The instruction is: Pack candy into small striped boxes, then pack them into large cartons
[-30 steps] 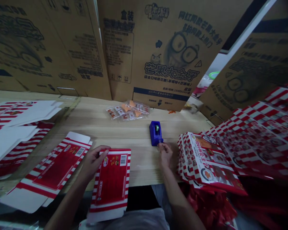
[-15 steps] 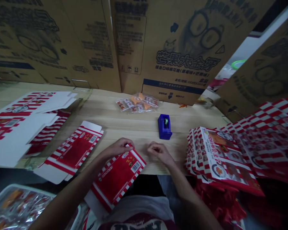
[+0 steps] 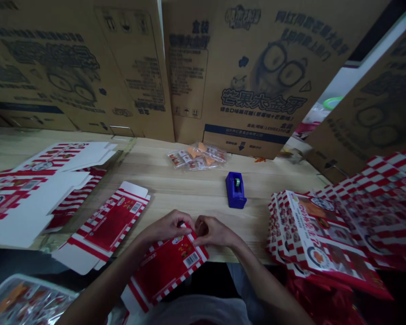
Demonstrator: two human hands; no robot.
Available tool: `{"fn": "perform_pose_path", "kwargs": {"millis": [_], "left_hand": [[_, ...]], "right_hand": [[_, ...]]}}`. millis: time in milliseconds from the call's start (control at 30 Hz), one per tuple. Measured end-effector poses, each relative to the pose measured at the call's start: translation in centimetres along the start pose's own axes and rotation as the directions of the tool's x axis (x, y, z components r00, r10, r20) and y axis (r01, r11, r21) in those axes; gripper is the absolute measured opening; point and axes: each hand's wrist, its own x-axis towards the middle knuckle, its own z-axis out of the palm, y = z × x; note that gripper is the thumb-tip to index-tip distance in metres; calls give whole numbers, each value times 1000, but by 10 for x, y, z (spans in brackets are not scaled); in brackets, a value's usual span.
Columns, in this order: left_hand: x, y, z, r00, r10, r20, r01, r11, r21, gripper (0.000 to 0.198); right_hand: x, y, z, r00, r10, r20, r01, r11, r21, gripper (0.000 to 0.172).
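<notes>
A red and white printed carton lies tilted at the front edge of the table, partly over my lap. My left hand is closed on its upper end. My right hand touches the same end near the corner, thumb and fingers pinched together; whether a small piece of tape is between them is hidden. Beyond the hands stands a blue tape dispenser. To the left lies a second flattened red carton, its white end flap sticking out.
Flat unfolded cartons are piled at left. Wrapped snack packets lie in front of tall cardboard boxes. Finished-looking cartons are stacked at right. A white tub of wrapped packets stands at lower left.
My right hand has moved left onto the end of the carton beside my left hand. The view has tilted slightly upward, so things sit lower in it.
</notes>
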Motion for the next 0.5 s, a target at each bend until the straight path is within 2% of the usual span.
{"fn": "perform_pose_path", "kwargs": {"millis": [67,133,200,233,267,300,333,367,400,433,467,500], "left_hand": [[-6,9,-5,999,44,26,-44,999,-18,28],[-12,14,-11,996,90,14,-89,995,-42,29],[-21,12,-18,991,109,-76,-115,991,-74,28],[-26,7,-21,979,98,-180,-115,989,-91,27],[-32,0,-22,945,62,-322,-103,988,-113,26],[-40,-9,-23,872,4,-489,-84,986,-142,26],[-48,-20,-22,757,-66,-650,-64,983,-175,26],[-58,-32,-20,617,-138,-775,-42,977,-207,28],[-68,-44,-16,487,-190,-853,-11,975,-223,30],[-79,-57,-11,391,-215,-895,44,976,-215,32],[-90,-68,-5,349,-210,-913,127,976,-176,32],[-100,-79,1,328,-170,-929,229,969,-96,32]], "right_hand": [[6,-3,1,973,12,232,-65,973,221,44],[14,-6,4,928,-22,371,-135,910,392,49],[27,-10,8,927,-32,374,-171,852,495,49],[36,-13,8,946,-14,323,-164,840,517,47],[47,-15,6,971,11,237,-137,842,522,43],[60,-17,3,991,36,127,-97,852,514,40],[75,-19,-2,999,54,8,-50,866,497,36],[91,-21,-9,992,62,-107,-3,878,478,32],[109,-22,-17,977,62,-206,41,886,461,29],[127,-23,-27,956,61,-286,77,891,448,25],[146,-24,-37,932,59,-358,111,893,436,22],[165,-25,-48,898,57,-437,148,895,422,20]]}}
